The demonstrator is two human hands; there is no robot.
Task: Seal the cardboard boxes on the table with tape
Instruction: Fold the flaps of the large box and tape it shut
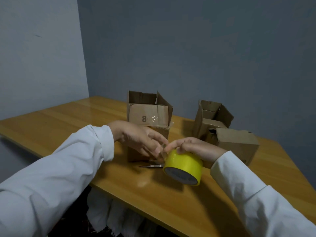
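My right hand (196, 148) grips a yellow roll of tape (183, 166) held above the wooden table (68, 120). My left hand (142, 137) pinches the clear free end of the tape at the roll's top edge. Behind my left hand stands a tall cardboard box marked "8" (148, 115), with two flaps folded in and two standing up. An open cardboard box (212, 117) stands at the back right. A smaller box (237, 144) with its flaps down sits in front of it, just beyond my right wrist.
A pair of scissors (151, 166) lies on the table under my hands, partly hidden by the roll. Grey walls close in behind and to the left. White cloth (109, 218) hangs below the table's near edge.
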